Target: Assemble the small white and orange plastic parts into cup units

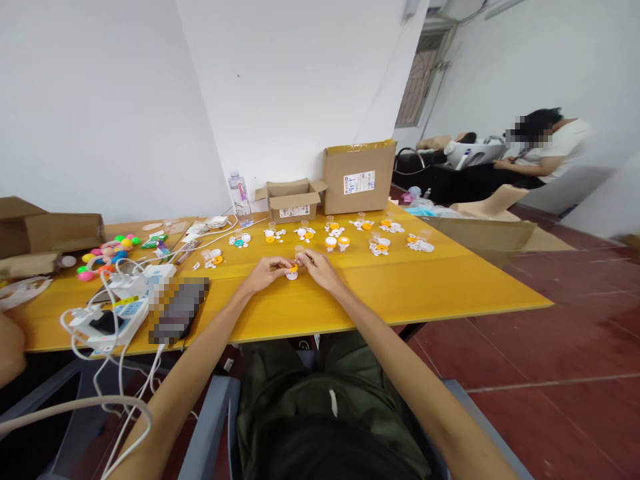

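My left hand (267, 273) is closed in a pinch at a small orange plastic piece (294, 268) near the table's middle. Just below it lies a white round plastic part (291, 276). My right hand (319, 269) is closed from the other side, its fingertips close to the orange piece; what they hold is too small to make out. Right behind the fingertips shows a small clear plastic cup (299, 249). Farther back, two small white-and-orange capped containers (331, 244) stand upright. Around them lie several little groups of white, orange and clear parts (381, 247).
On the yellow table (400, 290), a phone (180, 310) and power strips (123, 320) with tangled white cables lie left. Colourful balls (113, 253), a water bottle (241, 198), an open carton (291, 199) and a taller cardboard box (357, 177) stand farther back. Another person (555, 150) sits at far right.
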Available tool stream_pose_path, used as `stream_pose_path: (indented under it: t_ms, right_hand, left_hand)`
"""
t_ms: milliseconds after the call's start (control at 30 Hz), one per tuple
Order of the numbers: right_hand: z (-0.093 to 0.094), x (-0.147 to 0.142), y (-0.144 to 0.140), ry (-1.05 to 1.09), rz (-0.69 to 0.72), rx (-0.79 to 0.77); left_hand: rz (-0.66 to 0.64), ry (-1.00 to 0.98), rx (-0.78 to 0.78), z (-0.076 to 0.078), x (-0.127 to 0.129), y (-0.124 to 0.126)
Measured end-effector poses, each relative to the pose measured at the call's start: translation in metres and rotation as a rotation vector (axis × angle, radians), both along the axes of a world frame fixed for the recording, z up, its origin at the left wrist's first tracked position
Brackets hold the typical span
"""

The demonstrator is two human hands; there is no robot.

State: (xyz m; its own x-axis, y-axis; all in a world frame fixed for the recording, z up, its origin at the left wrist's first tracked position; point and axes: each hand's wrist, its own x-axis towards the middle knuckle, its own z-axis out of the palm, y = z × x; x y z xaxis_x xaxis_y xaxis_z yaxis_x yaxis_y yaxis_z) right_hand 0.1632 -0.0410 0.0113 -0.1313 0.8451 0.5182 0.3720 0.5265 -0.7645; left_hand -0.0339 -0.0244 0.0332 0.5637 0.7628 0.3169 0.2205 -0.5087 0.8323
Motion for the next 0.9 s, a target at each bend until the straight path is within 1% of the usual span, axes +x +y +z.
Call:
stream_pose_path:
  t_ms: [167, 333, 533, 900]
  right_hand:
    - [-0.0014, 0.0, 0.0016, -0.011, -0.003, 0.003]
    - [-0.0018, -0.0009, 0.0019, -0.001, -0.002, 0.009]
    - [-0.0005, -0.0014, 0.0006, 0.001, -0.008, -0.005]
    - [0.0015, -0.0002, -0.0002, -0.048, -0.011, -0.044]
  left_hand:
    - [0.01, 0.019, -0.012, -0.0028, -0.0014, 0.0017]
    - [0.008, 0.036, -0.005, -0.0021, -0.0012, 0.0017]
    - [0.021, 0.069, 0.032, -0.0017, -0.0005, 0.0013]
    - [0.022, 0.069, 0.077, -0.0025, 0.0005, 0.0]
